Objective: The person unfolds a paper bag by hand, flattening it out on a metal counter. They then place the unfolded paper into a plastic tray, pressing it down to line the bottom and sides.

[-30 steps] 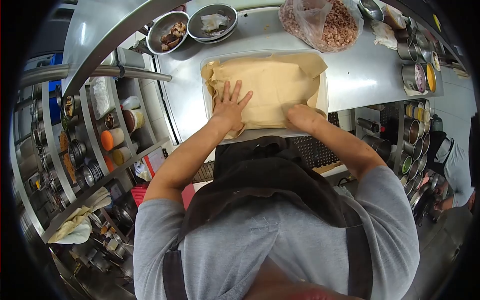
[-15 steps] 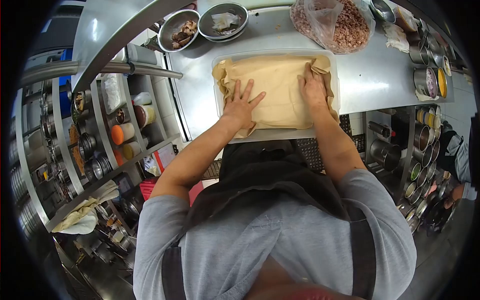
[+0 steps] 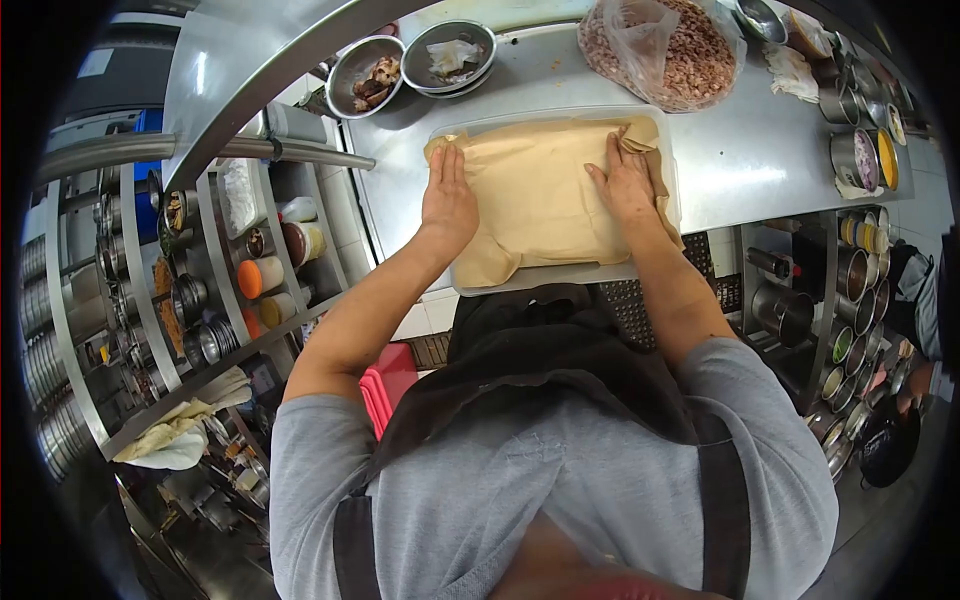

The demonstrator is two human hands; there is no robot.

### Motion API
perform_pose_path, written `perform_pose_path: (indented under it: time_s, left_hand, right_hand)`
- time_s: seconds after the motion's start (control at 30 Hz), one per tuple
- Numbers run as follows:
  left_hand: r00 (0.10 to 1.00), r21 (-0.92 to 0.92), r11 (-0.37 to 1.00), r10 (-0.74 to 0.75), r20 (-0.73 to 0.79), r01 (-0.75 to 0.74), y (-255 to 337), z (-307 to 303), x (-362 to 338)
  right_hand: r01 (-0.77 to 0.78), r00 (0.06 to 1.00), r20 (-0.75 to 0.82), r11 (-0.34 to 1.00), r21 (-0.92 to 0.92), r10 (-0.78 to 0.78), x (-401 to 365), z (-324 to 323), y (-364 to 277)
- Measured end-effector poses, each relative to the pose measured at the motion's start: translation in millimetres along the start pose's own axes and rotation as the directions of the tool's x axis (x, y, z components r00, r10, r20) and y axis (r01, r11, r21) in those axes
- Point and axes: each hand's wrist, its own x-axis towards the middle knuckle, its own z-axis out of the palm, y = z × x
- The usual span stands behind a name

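Observation:
A tan sheet of parchment-like paper (image 3: 545, 195) lines a shallow translucent tray (image 3: 555, 276) on the steel counter. The paper's edges are creased and folded at the corners. My left hand (image 3: 450, 195) lies along the tray's left edge, fingers straight and close together, touching the paper near its far left corner. On the opposite side, my right hand (image 3: 627, 185) presses on the paper by the right edge, thumb apart and fingers stretched toward the crumpled far right corner. Neither hand appears to grip anything.
A plastic bag of chopped reddish meat (image 3: 690, 65) sits behind the tray. Two metal bowls, one with brownish pieces (image 3: 365, 75) and one with scraps (image 3: 448, 55), stand at the back left. Shelves (image 3: 200, 250) flank the left. Metal pots (image 3: 856, 160) stand at right.
My left hand has shifted from spread on the paper to the left edge, its fingers drawn together. My right thumb has moved apart from the fingers. The left paper edge looks flatter.

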Motion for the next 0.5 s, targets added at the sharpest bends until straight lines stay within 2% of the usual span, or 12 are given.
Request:
perform_pose_path:
  time_s: [0.07, 0.13, 0.17, 0.23, 0.37, 0.43, 0.47, 0.5]
  left_hand:
    - [1.0, -0.016, 1.0, 0.002, 0.018, -0.001, 5, -9, 9]
    - [0.979, -0.149, 0.987, -0.022, 0.2, 0.053, 6, -28, 15]
    - [0.981, -0.151, 0.987, -0.017, 0.194, 0.047, 10, -27, 20]
    - [0.993, -0.186, 0.978, -0.108, -0.042, 0.098, 24, -18, 29]
    - [0.996, -0.297, 0.953, -0.072, -0.048, 0.054, 50, -7, 27]
    - [0.985, -0.429, 0.886, -0.153, 0.081, 0.173, 50, -7, 23]
    - [0.986, -0.431, 0.887, -0.148, 0.077, 0.167, 51, -2, 27]
    - [0.981, -0.552, 0.811, -0.168, 0.096, 0.193, 52, 4, 33]
  right_hand:
    - [-0.001, 1.0, -0.016, 1.0, -0.011, 0.0, 1, 1, 2]
    - [-0.004, 1.0, -0.028, 1.0, -0.016, 0.003, -1, -1, 0]
    - [-0.003, 1.0, -0.03, 1.0, -0.007, 0.003, -1, -3, -1]
    - [-0.006, 0.999, -0.033, 1.0, 0.0, 0.006, -1, -2, -2]
    - [0.005, 0.999, -0.04, 1.0, 0.017, -0.004, -1, 0, -1]
    - [-0.004, 1.0, -0.031, 1.0, 0.031, 0.005, -1, -3, -1]
    - [-0.007, 0.999, -0.052, 0.999, 0.045, 0.009, -1, -4, -1]
    - [-0.012, 0.997, -0.072, 0.998, 0.059, 0.016, -2, -7, -3]
